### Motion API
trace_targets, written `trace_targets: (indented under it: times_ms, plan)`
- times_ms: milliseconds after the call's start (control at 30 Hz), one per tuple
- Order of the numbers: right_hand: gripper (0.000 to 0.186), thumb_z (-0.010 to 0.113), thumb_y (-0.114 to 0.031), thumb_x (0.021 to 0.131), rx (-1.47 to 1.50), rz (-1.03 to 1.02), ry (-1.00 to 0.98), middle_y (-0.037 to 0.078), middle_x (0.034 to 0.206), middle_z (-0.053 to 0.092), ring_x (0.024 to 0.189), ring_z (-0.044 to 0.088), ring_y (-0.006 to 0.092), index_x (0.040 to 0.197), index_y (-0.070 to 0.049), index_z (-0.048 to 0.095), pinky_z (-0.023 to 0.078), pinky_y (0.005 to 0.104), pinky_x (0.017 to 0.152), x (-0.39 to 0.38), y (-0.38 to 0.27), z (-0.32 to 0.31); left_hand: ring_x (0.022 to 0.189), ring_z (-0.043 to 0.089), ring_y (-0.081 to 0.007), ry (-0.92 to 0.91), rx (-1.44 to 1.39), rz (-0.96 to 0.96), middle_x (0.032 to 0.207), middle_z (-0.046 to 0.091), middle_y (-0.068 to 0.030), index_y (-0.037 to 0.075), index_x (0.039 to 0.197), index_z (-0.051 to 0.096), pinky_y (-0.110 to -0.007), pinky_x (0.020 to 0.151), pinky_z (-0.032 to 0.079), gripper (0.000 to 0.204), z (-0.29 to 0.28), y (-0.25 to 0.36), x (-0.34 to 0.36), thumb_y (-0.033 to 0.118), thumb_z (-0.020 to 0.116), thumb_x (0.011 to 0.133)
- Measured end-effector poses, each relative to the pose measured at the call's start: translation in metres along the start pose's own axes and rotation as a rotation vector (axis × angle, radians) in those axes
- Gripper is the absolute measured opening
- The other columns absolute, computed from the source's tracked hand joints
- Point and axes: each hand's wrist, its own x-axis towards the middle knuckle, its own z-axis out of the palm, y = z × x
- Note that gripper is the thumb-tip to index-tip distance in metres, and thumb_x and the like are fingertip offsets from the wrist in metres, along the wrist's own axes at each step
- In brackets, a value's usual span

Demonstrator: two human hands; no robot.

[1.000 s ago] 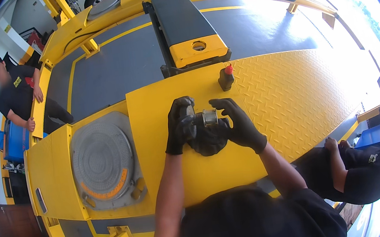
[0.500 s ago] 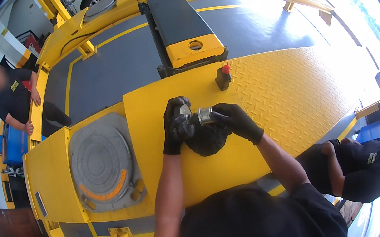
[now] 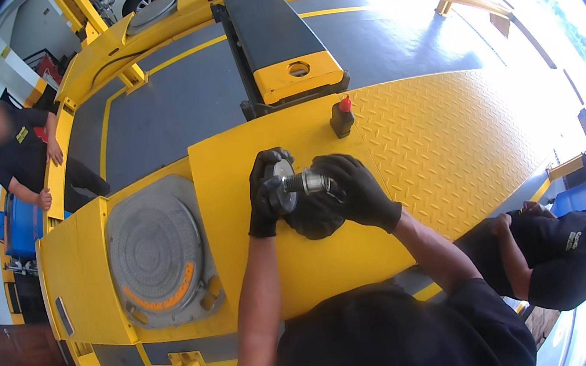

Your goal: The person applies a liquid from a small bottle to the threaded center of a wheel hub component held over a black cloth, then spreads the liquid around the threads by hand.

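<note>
My left hand (image 3: 262, 194), in a black glove, is closed on the grey metal disc (image 3: 286, 202) of a part with a threaded shaft (image 3: 295, 183). My right hand (image 3: 357, 193), also gloved, has its fingers round the silver collar (image 3: 315, 183) on that shaft. The part is held sideways above a black cloth (image 3: 313, 226), which lies bunched on the yellow platform (image 3: 276, 281). Beyond my hands stands a dark bottle (image 3: 341, 122) with a red cap.
A round grey turntable (image 3: 153, 246) sits left of my hands. Farther back is a black and yellow lift beam (image 3: 273, 30). One person (image 3: 22, 152) holds a yellow rail at the left; another (image 3: 561, 251) is at the lower right beside the tread plate (image 3: 451, 147).
My right hand has moved in leftward, and its fingers, loosely spread a second ago, now close round the collar. My left hand keeps hold of the disc. The view has shifted slightly.
</note>
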Motion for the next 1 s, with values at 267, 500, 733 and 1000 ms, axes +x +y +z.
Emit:
trace_targets:
  times_ms: [267,500,733,1000]
  plan:
    - [0.03,0.081,-0.021,0.086,0.127,0.303,0.13,0.012,0.124,0.071,0.113,0.067,0.0313,0.113,-0.008,0.076,0.054,0.0444,0.095,0.007,0.012,0.005,0.129,0.053,-0.0306,0.042,-0.081,-0.009,0.123,0.057,-0.0127,0.007,0.12,0.058,-0.052,0.121,0.04,0.046,-0.005,-0.003,0.001,0.025,0.074,0.08]
    - [0.036,0.08,-0.027,0.092,-0.397,-0.324,-0.023,0.013,0.124,0.07,0.105,0.068,0.0353,0.121,-0.007,0.074,0.055,0.0445,0.093,0.006,-0.025,-0.009,0.126,0.055,-0.0297,-0.03,-0.214,-0.057,0.121,0.059,-0.0131,0.007,0.116,0.058,-0.048,0.118,0.04,0.044,-0.01,0.006,0.001,0.028,0.074,0.08]
    - [0.037,0.078,-0.022,0.09,-0.158,0.324,-0.239,0.011,0.125,0.069,0.117,0.064,0.0334,0.125,-0.013,0.071,0.052,0.0456,0.099,0.011,-0.013,0.001,0.129,0.052,-0.0316,-0.016,-0.104,-0.071,0.118,0.057,-0.0133,0.007,0.113,0.056,-0.055,0.122,0.036,0.045,-0.008,0.008,0.001,0.028,0.076,0.078]
    - [0.048,0.079,-0.025,0.09,-0.402,-0.103,-0.004,0.011,0.128,0.067,0.121,0.062,0.0319,0.133,-0.012,0.064,0.05,0.0456,0.103,0.001,-0.034,0.008,0.129,0.052,-0.0311,-0.037,-0.063,-0.065,0.119,0.056,-0.0132,0.009,0.112,0.055,-0.055,0.122,0.037,0.04,-0.009,0.007,0.002,0.027,0.073,0.081]
